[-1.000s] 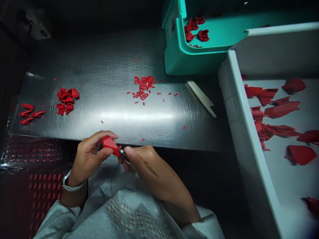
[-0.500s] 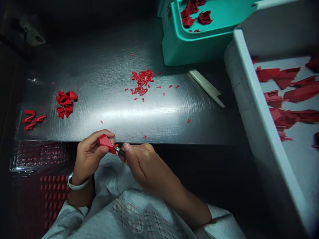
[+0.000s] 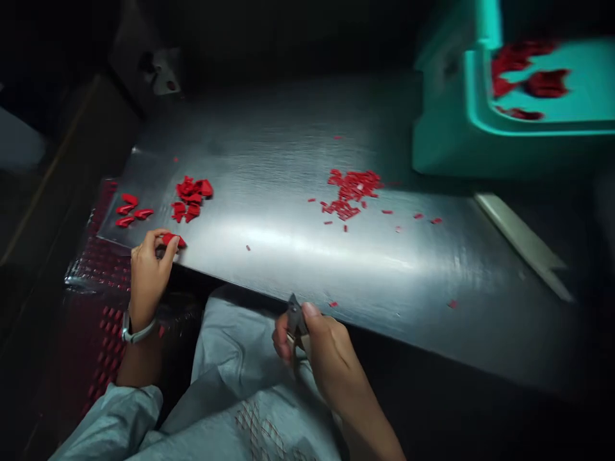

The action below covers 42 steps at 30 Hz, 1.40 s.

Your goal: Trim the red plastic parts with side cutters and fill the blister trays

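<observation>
Pinched between the thumb and fingers of my left hand (image 3: 150, 272) is a red plastic part (image 3: 173, 241), at the front edge of the metal table (image 3: 269, 224) on the left. Just beyond it lie several similar red parts (image 3: 134, 211) in a loose group, with a heap of hollow red pieces (image 3: 191, 197) to their right. My right hand (image 3: 324, 349) is closed around the handles of small nippers (image 3: 296, 320), whose jaws point up past the table edge. The nippers and the red part are well apart.
A pile of tiny red offcuts (image 3: 353, 189) lies mid-table, with strays around it. At the back right stands a green bin (image 3: 480, 150) with red parts. A pale flat strip (image 3: 521, 243) lies before it. Below left are clear trays (image 3: 103, 256) of red pieces.
My left hand has carried the red part left, away from the nippers. The nippers have come off the part and stay in my right hand. The view has swung left.
</observation>
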### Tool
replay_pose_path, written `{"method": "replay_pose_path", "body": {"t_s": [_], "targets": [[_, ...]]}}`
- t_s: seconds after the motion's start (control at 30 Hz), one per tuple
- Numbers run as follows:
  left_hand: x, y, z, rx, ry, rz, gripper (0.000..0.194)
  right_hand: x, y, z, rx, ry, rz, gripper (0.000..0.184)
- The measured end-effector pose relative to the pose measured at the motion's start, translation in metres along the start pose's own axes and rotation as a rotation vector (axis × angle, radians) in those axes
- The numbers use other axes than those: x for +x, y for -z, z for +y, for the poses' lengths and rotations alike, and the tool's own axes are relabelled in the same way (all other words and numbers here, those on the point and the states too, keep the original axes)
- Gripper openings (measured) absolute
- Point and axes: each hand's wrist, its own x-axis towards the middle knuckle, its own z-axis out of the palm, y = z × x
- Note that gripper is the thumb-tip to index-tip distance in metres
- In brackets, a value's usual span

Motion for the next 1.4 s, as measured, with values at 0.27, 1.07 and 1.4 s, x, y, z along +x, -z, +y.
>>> {"method": "replay_pose_path", "body": {"t_s": [0.27, 1.07, 1.4], "targets": [[0.02, 0.023, -0.029, 0.486, 0.017, 0.01, 0.032, 0.003, 0.012, 0.019, -0.1, -0.03, -0.04, 0.072], [0.016, -0.004, 0.027, -0.779, -0.194, -0.127, 0.027, 0.014, -0.018, 0.008, 0.053, 0.004, -0.199, 0.07], [-0.02, -0.038, 0.065, -1.245, -0.506, -0.533, 0.014, 0.0, -0.018, -0.016, 0.312, -0.106, -0.393, 0.067]]}}
